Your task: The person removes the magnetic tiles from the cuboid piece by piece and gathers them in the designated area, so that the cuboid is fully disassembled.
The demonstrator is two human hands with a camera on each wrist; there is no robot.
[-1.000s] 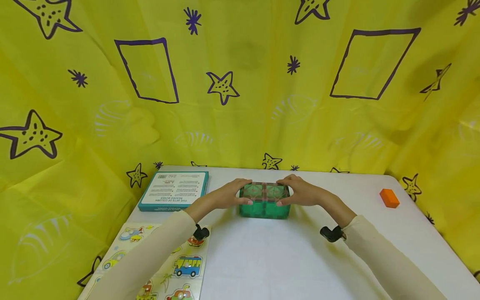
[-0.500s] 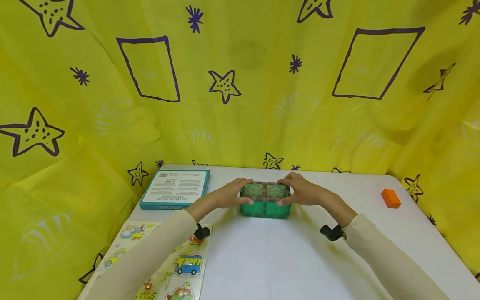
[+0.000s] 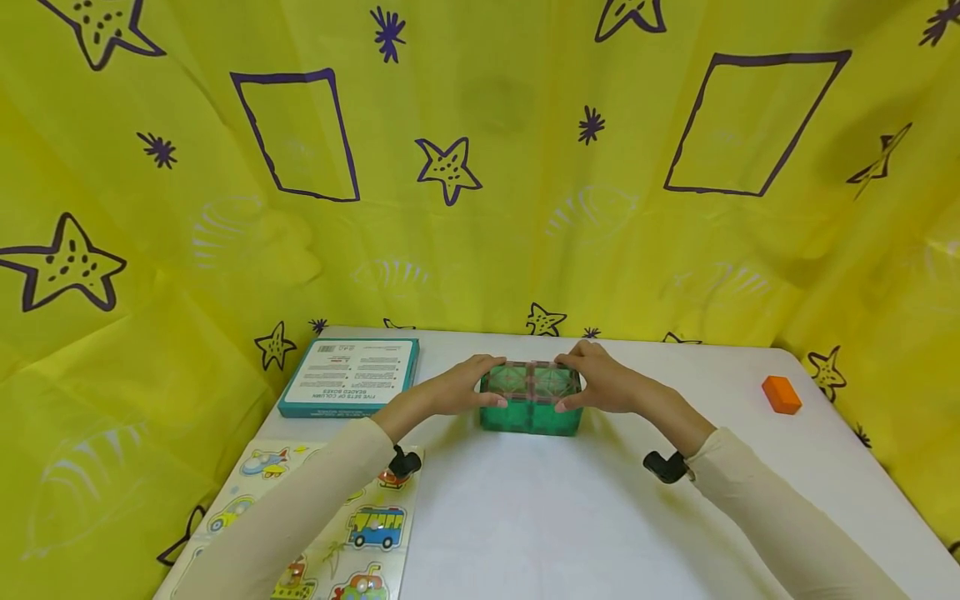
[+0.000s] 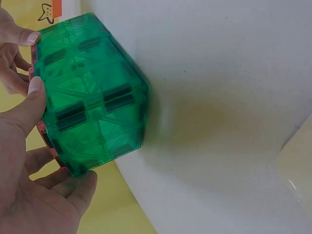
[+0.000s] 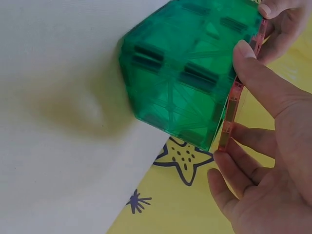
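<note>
A box of see-through green magnetic tiles (image 3: 529,418) stands on the white table, with pinkish-red tiles (image 3: 517,380) along its top. My left hand (image 3: 456,390) grips its left end at the top, thumb on the front face and fingers behind. On the opposite end my right hand (image 3: 606,385) holds the top corner in the same way. Up close in the left wrist view, the thumb lies by the red-edged rim of the green box (image 4: 97,92). The right wrist view shows the right fingers (image 5: 239,170) around the red tile edge; the box's back is hidden.
A teal-edged flat box (image 3: 348,379) lies at the back left. In front of it is a wooden peg puzzle board (image 3: 330,550) with vehicle pictures, partly under the left sleeve. An orange block (image 3: 782,395) sits at the right. A yellow patterned curtain (image 3: 495,242) hangs behind the table.
</note>
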